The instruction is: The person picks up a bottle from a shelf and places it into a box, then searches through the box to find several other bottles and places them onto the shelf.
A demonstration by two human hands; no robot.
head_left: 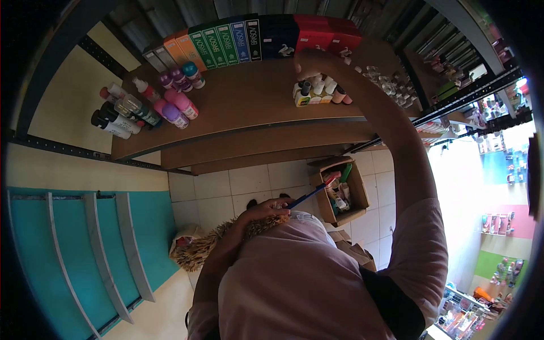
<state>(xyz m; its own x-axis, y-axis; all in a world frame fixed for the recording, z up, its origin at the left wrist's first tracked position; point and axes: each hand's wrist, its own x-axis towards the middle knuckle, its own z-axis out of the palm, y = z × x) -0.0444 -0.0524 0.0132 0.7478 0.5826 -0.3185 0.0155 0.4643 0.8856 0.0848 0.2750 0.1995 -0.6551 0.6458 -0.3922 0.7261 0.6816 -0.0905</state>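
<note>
My left hand (266, 211) is closed around a brown feather duster (198, 249) at waist height. The duster's shaggy head hangs down to the left, and its blue handle sticks out to the right. My right arm stretches up to the brown shelf. There my right hand (317, 63) is bent over a cluster of small bottles (313, 97), its fingers curled down behind their tops. Some of these bottles have white caps and yellow labels, and one cap is black. Whatever the right fingers grip is hidden.
Upright boxes (221, 45) line the back of the shelf (243, 96). Spray and roll-on bottles (141, 107) crowd its left end, small clear bottles (388, 85) its right. On the tiled floor stands a cardboard box (357, 195) with mixed items. A teal panel (73, 249) is at left.
</note>
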